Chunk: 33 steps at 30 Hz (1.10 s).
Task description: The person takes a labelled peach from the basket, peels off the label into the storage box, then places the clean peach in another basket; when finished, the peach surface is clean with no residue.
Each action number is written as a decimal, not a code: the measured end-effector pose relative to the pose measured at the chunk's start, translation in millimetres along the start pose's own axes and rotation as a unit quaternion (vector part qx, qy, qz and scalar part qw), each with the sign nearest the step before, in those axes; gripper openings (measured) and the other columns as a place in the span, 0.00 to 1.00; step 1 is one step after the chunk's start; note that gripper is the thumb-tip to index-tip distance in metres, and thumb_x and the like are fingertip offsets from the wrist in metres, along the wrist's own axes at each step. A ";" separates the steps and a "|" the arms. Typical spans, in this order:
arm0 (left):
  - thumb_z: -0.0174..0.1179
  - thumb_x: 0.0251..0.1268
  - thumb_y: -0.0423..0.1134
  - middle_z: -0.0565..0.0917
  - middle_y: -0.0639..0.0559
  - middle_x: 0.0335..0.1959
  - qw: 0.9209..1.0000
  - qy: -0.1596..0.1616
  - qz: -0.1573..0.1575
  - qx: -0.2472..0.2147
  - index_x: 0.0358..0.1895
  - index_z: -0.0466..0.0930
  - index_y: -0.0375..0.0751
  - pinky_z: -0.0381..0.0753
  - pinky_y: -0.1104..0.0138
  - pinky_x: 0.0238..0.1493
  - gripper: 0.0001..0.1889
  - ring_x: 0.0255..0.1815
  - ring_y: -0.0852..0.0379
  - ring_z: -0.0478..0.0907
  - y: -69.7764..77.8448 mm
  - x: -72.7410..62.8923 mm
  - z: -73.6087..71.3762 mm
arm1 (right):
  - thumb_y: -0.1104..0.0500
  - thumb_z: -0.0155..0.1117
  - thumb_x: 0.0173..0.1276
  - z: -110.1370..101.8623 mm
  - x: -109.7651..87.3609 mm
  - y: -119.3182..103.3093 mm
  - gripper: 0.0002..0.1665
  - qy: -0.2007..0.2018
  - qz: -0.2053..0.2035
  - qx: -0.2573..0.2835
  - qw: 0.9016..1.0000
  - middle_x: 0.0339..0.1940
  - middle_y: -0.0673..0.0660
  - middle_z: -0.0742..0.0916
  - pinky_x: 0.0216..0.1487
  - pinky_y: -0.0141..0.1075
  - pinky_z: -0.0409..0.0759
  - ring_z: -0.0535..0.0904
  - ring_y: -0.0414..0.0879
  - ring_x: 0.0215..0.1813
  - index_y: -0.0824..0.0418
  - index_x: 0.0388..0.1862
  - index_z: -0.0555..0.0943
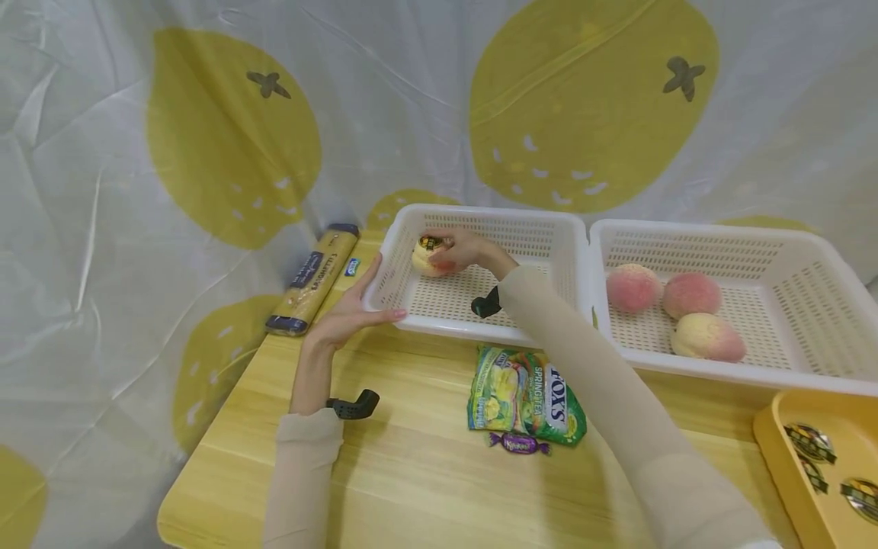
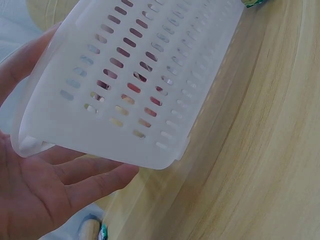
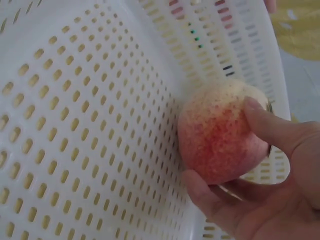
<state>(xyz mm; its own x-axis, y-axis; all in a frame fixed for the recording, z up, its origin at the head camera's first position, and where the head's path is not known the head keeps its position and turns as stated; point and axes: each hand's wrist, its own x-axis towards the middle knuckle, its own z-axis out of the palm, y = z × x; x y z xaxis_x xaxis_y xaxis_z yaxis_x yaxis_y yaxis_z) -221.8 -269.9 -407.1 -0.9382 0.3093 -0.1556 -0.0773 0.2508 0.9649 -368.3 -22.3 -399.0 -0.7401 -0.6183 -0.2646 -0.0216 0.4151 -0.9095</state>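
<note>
My right hand [image 1: 463, 250] holds a yellow-and-red peach [image 3: 222, 130] inside the left white basket [image 1: 446, 326]. Thumb and fingertips press on opposite sides of the fruit, near the basket's left end wall. A black-and-gold label [image 1: 430, 242] shows on top of the peach. At the basket's front left corner, my left hand [image 1: 343, 316] touches the outside with thumb and fingers spread fairly straight. Seen from the left wrist, the fingers [image 2: 102, 182] lie against the basket's end, their tips partly hidden.
Three peaches [image 1: 693, 296] lie in the right white basket [image 1: 809, 374]. A spaghetti pack [image 1: 315, 278] and small blue wrapper [image 1: 353, 267] lie at left. In front are a Fox's sweet bag [image 1: 524, 393] and purple-wrapped sweet [image 1: 520, 444]. A yellow tray [image 1: 775, 427] holds several labels.
</note>
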 end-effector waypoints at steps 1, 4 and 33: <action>0.72 0.62 0.33 0.43 0.45 0.87 1.000 -0.001 0.000 0.000 0.85 0.32 0.67 0.62 0.47 0.80 0.62 0.83 0.39 0.57 -0.1 0.2 0.5 | 0.64 0.65 0.75 1.0 -0.5 -0.8 0.40 0.003 -0.002 -0.012 1.000 0.52 0.59 0.80 0.40 0.38 0.80 0.72 0.41 0.29 0.49 0.82 0.64; 0.72 0.62 0.33 0.43 0.45 0.87 1.000 -0.009 0.002 0.002 0.85 0.32 0.67 0.63 0.47 0.80 0.62 0.83 0.39 0.57 0.8 4.2 1.5 | 0.61 0.65 0.75 -1.7 -8.0 -2.5 0.39 0.011 -0.005 -0.058 0.998 0.70 0.63 0.75 0.38 0.39 0.77 0.69 0.41 0.29 0.50 0.82 0.65; 0.71 0.66 0.37 0.38 0.49 0.88 0.999 -0.015 -0.018 0.037 0.84 0.29 0.72 0.64 0.50 0.79 0.60 0.83 0.43 0.56 5.5 16.4 -32.4 | 0.57 0.67 0.74 -3.3 -297.1 -12.6 0.38 0.191 -0.115 -0.199 0.954 0.40 0.49 0.92 0.35 0.33 0.79 0.87 0.42 0.42 0.47 0.81 0.67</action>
<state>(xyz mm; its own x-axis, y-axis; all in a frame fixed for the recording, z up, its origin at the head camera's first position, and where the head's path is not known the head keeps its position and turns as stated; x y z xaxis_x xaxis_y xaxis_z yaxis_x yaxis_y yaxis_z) -248.5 -293.2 -397.6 -0.9249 0.3256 -0.1961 -0.0835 0.3294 0.9405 -150.3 158.4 -307.8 -0.8743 -0.4671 0.1322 -0.4101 0.5649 -0.7160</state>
